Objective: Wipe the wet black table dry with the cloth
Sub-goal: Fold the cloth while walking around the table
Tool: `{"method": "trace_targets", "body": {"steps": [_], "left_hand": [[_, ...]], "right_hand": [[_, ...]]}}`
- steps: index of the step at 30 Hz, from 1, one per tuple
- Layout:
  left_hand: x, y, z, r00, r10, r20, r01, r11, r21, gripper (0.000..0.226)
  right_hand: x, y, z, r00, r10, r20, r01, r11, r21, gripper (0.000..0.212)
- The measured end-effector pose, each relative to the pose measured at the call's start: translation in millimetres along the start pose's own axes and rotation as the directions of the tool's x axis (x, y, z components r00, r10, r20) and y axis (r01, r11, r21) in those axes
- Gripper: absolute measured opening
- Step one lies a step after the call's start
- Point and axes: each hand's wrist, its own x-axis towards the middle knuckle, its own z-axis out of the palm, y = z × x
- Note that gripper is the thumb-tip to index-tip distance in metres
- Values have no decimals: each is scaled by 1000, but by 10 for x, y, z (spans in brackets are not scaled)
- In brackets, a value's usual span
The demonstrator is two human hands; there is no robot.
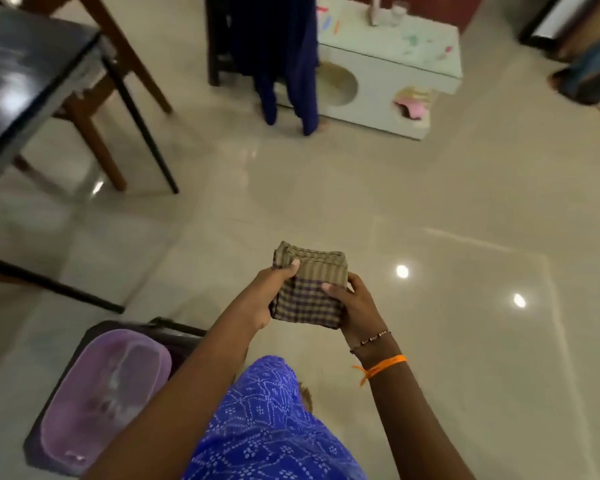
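Observation:
A folded checked cloth (309, 285), beige with purple lines, is held in front of me above the floor. My left hand (269, 296) grips its left side with the thumb on top. My right hand (355, 306) holds the right side, thumb pressed on the checks. The black table (25, 81) is at the far left, its glossy top showing light reflections; only a corner of it is in view, well away from both hands.
A purple plastic basin (104, 393) sits on a dark stool at the lower left. Wooden chair legs (118, 98) stand beside the table. Another person in dark blue (284, 64) stands by a low white table (395, 64) at the back. Shiny tiled floor (430, 220) spreads to the right.

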Motion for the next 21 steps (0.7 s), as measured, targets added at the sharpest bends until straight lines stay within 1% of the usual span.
{"method": "trace_targets", "body": {"steps": [3, 6, 8, 11, 14, 18, 21], "left_hand": [[209, 241, -141, 996, 1, -92, -18, 983, -184, 43], [399, 565, -327, 985, 12, -169, -71, 937, -342, 46], [515, 821, -481, 976, 22, -218, -113, 902, -416, 45], [651, 1224, -782, 962, 42, -270, -180, 841, -510, 38], [766, 1525, -1087, 940, 54, -337, -238, 811, -534, 32], [828, 1764, -1414, 891, 69, -448, -329, 779, -534, 26], [890, 1814, -1611, 834, 54, -549, -392, 758, -521, 34]], "right_hand": [[521, -203, 279, 995, 67, 69, -58, 992, -115, 24], [1045, -366, 695, 985, 110, 132, -82, 977, -198, 22], [1355, -454, 992, 977, 128, 172, -84, 967, -242, 25], [1780, -573, 1494, 958, 170, 230, -93, 946, -310, 29], [2118, -674, 1957, 939, 195, 282, -75, 919, -387, 28], [2421, -747, 2495, 892, 260, 370, -53, 873, -485, 24], [2561, -715, 2823, 830, 366, 421, -86, 830, -552, 19]]}}
